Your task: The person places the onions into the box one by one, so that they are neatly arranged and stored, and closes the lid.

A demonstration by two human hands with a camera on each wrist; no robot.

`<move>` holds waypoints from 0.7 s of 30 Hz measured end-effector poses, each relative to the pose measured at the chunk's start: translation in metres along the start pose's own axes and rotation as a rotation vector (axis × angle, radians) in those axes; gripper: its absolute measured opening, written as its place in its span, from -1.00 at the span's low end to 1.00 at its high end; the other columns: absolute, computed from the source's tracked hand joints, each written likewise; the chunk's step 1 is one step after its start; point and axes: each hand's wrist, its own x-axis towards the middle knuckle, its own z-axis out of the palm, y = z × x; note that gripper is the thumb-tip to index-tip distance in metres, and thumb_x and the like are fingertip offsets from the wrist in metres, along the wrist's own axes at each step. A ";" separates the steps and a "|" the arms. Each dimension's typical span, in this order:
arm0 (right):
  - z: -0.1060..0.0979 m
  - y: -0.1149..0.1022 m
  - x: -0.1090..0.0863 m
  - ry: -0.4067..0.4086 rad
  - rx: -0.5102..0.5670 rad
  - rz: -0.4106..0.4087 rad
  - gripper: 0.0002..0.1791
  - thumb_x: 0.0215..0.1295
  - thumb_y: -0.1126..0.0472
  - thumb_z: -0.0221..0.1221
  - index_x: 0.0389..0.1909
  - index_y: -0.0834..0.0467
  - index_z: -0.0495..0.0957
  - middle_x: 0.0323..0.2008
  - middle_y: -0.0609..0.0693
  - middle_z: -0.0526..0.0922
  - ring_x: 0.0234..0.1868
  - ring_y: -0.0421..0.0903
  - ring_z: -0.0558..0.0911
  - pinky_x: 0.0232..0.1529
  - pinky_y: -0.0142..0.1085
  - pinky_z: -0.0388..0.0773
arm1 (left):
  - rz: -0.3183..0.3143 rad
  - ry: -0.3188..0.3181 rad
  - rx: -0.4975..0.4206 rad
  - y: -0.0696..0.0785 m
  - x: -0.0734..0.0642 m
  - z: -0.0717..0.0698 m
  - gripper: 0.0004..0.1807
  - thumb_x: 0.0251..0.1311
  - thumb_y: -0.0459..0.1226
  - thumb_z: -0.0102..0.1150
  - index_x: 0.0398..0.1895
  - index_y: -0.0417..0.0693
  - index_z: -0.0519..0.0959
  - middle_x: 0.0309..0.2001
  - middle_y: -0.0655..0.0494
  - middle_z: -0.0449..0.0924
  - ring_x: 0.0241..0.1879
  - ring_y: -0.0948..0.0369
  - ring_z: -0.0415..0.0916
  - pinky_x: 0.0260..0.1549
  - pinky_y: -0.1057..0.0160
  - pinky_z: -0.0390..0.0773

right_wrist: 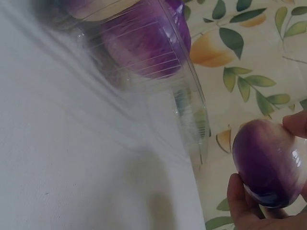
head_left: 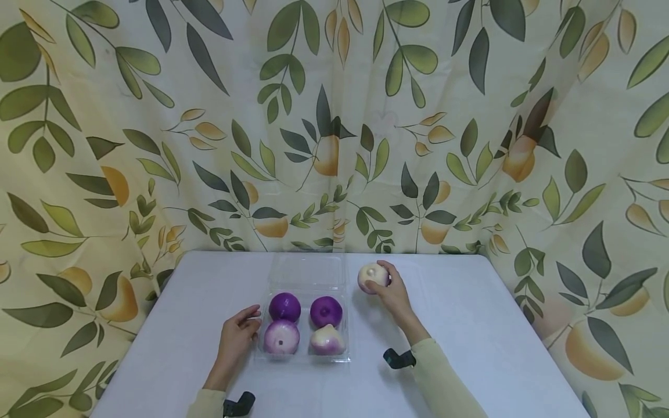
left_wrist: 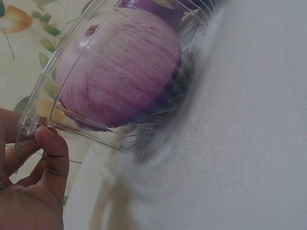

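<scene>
A clear plastic clamshell container (head_left: 338, 355) sits on the table with its lid (head_left: 308, 268) folded back. Inside it are two dark purple onions (head_left: 326, 312) at the back and two paler ones in front, a round onion (head_left: 281, 337) on the left and a pointed onion (head_left: 327, 340) on the right. My left hand (head_left: 237, 339) is at the container's left side, and its thumb and fingers pinch the rim (left_wrist: 29, 122). To the right of the lid, my right hand (head_left: 394, 293) grips a white-and-purple onion (right_wrist: 265, 163), raised over the table.
A white cloth covers the table (head_left: 460, 290). Behind it hangs a leaf-and-fruit patterned curtain (head_left: 334, 145). Dark wrist mounts (head_left: 399, 359) are strapped at both sleeves.
</scene>
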 end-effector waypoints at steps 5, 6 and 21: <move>0.000 -0.003 -0.003 0.001 0.000 -0.009 -0.23 0.16 0.18 0.31 0.40 -0.03 0.22 0.44 0.19 0.20 0.41 0.24 0.27 0.34 0.13 0.34 | 0.002 -0.001 -0.007 0.000 0.000 0.001 -0.58 0.23 -0.49 0.15 0.19 -0.32 0.51 0.00 -0.28 0.58 -0.42 0.25 0.52 -0.56 0.40 0.52; 0.000 -0.004 -0.004 0.000 0.002 -0.013 -0.23 0.16 0.18 0.31 0.40 -0.03 0.22 0.43 0.19 0.21 0.40 0.24 0.28 0.33 0.12 0.35 | 0.002 0.000 -0.006 0.000 0.000 0.001 -0.58 0.23 -0.49 0.15 0.19 -0.32 0.51 0.00 -0.28 0.58 -0.42 0.25 0.52 -0.56 0.40 0.52; -0.004 -0.015 -0.021 -0.005 0.017 -0.056 -0.23 0.15 0.19 0.31 0.39 -0.03 0.24 0.44 0.18 0.21 0.41 0.24 0.27 0.30 0.14 0.38 | -0.002 -0.005 0.013 0.003 -0.001 0.001 -0.57 0.24 -0.49 0.14 0.20 -0.31 0.51 0.03 -0.27 0.58 -0.41 0.19 0.54 -0.55 0.40 0.52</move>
